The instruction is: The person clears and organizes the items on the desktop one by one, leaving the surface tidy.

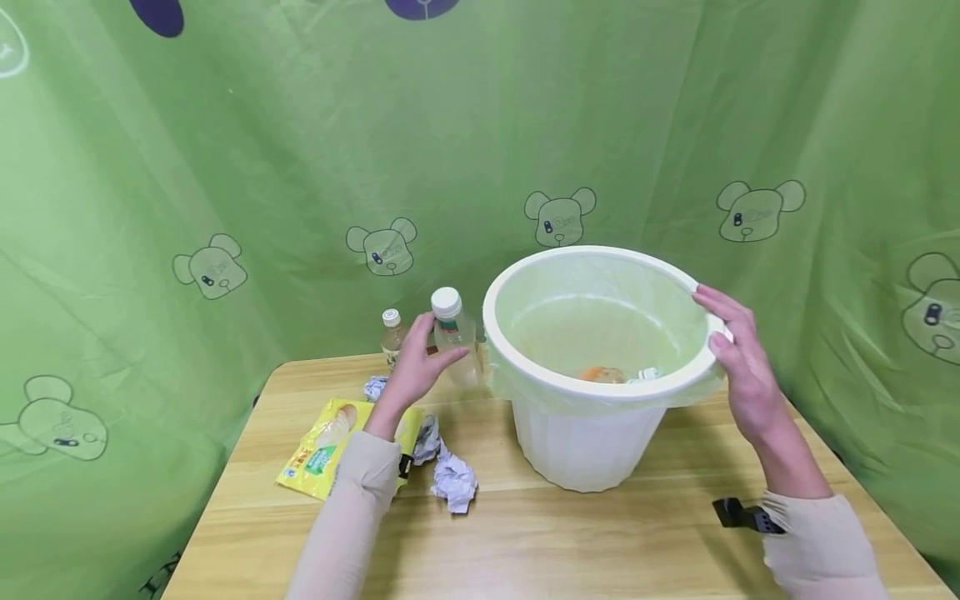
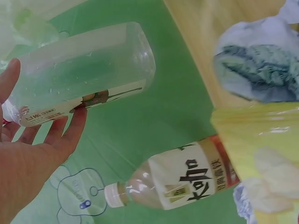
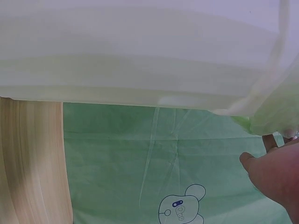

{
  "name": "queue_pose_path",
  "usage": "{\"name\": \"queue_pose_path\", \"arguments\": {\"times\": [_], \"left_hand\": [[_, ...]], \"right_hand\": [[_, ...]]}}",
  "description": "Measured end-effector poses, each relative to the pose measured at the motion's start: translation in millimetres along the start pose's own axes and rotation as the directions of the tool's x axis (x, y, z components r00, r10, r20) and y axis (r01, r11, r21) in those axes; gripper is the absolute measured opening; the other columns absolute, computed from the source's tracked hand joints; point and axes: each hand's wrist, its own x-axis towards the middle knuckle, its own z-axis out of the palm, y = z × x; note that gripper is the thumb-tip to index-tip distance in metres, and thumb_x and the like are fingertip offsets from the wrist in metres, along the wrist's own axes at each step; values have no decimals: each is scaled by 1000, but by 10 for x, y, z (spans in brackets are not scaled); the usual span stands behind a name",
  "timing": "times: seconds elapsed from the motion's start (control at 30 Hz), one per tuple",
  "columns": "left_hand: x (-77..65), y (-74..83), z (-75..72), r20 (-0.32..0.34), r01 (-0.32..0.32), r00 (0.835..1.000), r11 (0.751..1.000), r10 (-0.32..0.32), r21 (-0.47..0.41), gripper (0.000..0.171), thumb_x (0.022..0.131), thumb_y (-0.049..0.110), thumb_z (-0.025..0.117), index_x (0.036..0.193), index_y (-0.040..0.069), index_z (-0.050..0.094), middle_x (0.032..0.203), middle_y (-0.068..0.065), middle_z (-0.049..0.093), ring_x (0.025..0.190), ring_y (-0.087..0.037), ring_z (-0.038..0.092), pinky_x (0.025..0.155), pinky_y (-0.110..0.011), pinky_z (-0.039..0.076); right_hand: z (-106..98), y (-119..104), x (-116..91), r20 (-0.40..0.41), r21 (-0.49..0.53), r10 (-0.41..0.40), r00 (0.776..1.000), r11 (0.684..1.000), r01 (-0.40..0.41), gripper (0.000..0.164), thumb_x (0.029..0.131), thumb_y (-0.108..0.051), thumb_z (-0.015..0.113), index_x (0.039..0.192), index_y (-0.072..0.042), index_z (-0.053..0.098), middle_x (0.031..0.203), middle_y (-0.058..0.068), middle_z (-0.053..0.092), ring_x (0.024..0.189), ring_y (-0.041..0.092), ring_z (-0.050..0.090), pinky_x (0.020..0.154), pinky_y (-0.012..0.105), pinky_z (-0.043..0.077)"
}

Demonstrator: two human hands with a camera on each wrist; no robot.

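Note:
My left hand (image 1: 417,367) grips a clear plastic bottle (image 1: 459,337) with a white cap near its top, thumb on one side and fingers on the other. The left wrist view shows the see-through bottle body (image 2: 93,70) and part of its label. My right hand (image 1: 746,371) holds the right side of the rim of a white trash bin (image 1: 585,442), which is lined with a thin pale-green bag (image 1: 517,375). Inside the bin lie an orange item (image 1: 600,374) and a whitish one (image 1: 647,375), partly hidden by the front rim.
A smaller bottle (image 2: 182,179) with a brownish label stands behind my left hand. Left of the bin, a yellow food packet (image 1: 326,446) lies on the wooden table (image 1: 525,542) beside crumpled papers (image 1: 454,479). A green curtain (image 1: 465,125) hangs behind the table.

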Motion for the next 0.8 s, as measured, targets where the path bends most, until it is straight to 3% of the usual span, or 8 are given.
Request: {"name": "queue_pose_path", "arguments": {"times": [0.2, 0.53, 0.8], "left_hand": [[3, 129, -99, -35, -27, 999, 999, 26, -18, 72, 91, 22, 81, 152, 10, 45, 141, -13, 51, 134, -32, 54, 110, -46, 53], [11, 422, -279, -114, -121, 988, 986, 108, -113, 68, 91, 18, 80, 149, 11, 46, 140, -16, 49, 130, -38, 57, 109, -50, 54], [-8, 511, -331, -183, -163, 974, 977, 136, -137, 71, 93, 22, 77, 153, 13, 40, 147, -13, 48, 135, -34, 54, 111, -50, 52]], "right_hand": [[6, 2, 6, -5, 4, 0, 1000, 1000, 0, 52, 104, -13, 34, 153, -4, 47, 161, -3, 39, 146, 16, 30, 122, 26, 23], [9, -1, 8, -7, 11, -3, 1000, 1000, 3, 52, 104, -12, 34, 153, -3, 47, 161, -3, 39, 146, 17, 30, 122, 25, 22], [9, -20, 10, -10, 13, 7, 1000, 1000, -7, 52, 104, -13, 34, 153, -3, 47, 161, -3, 39, 146, 17, 30, 121, 25, 23]]}}
